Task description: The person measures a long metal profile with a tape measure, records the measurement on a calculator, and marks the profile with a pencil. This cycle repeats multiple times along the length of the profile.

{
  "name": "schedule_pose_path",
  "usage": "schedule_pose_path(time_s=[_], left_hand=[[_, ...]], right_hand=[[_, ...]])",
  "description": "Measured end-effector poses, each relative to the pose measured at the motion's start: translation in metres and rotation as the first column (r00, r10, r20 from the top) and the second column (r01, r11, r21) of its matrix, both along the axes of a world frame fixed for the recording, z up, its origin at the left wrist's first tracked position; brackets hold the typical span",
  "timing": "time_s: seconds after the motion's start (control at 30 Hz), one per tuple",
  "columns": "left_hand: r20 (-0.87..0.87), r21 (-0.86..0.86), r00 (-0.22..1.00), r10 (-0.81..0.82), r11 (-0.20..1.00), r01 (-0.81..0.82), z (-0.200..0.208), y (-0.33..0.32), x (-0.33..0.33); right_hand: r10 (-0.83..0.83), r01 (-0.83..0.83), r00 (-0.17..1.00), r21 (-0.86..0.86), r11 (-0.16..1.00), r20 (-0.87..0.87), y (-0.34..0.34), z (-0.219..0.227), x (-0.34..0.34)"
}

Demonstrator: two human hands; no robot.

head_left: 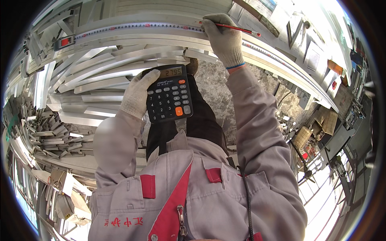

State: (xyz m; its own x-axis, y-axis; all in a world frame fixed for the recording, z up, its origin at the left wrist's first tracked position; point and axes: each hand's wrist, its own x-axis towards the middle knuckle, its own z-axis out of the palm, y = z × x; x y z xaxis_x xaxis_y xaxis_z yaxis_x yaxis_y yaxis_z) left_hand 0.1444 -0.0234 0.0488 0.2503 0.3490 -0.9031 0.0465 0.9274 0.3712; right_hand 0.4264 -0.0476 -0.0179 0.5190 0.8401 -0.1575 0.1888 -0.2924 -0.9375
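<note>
My left hand [136, 94], in a white knit glove, grips a black calculator [168, 97] by its left side, the thumb over its upper corner. The calculator has orange and grey keys and a lit display, and it is held above my dark trousers. Farther off to the right, my right hand [225, 42], gloved alike, is closed on a thin red pencil [243, 30] that points across it. That hand rests at an extended tape measure [159, 25], whose blade runs along a long pale metal bar [161, 39]. The tape's case [64, 41], dark with a red patch, sits at the left end.
Stacked light metal strips [96, 76] lie below the bar on the left, with many short offcuts [60, 138] nearer. At the far right is a pale work surface [309, 52] with papers and tools. Cardboard boxes [330, 121] stand at right. The floor [211, 80] is rough grey concrete.
</note>
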Motion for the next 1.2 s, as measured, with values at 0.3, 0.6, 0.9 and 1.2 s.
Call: schedule_pose_path(time_s=[0.3,0.6,0.9,1.2], left_hand=[[0.049,0.008,0.998,0.031,0.999,-0.031,0.007,0.001,-0.009],[0.148,0.006,0.988,0.042,0.999,-0.044,0.03,0.004,-0.015],[0.125,0.154,0.991,-0.049,0.988,0.029,0.035,-0.001,-0.031],[0.174,0.328,0.983,-0.064,0.945,0.004,0.069,-0.014,-0.028]], right_hand=[[-0.056,0.051,0.992,-0.05,0.997,-0.109,-0.022,0.039,-0.01],[-0.191,0.181,0.93,-0.062,0.982,-0.313,-0.115,0.101,-0.069],[0.134,-0.178,0.965,0.19,0.966,0.225,-0.162,0.147,-0.121],[0.203,-0.329,0.862,0.207,0.921,0.465,-0.165,0.165,-0.16]])
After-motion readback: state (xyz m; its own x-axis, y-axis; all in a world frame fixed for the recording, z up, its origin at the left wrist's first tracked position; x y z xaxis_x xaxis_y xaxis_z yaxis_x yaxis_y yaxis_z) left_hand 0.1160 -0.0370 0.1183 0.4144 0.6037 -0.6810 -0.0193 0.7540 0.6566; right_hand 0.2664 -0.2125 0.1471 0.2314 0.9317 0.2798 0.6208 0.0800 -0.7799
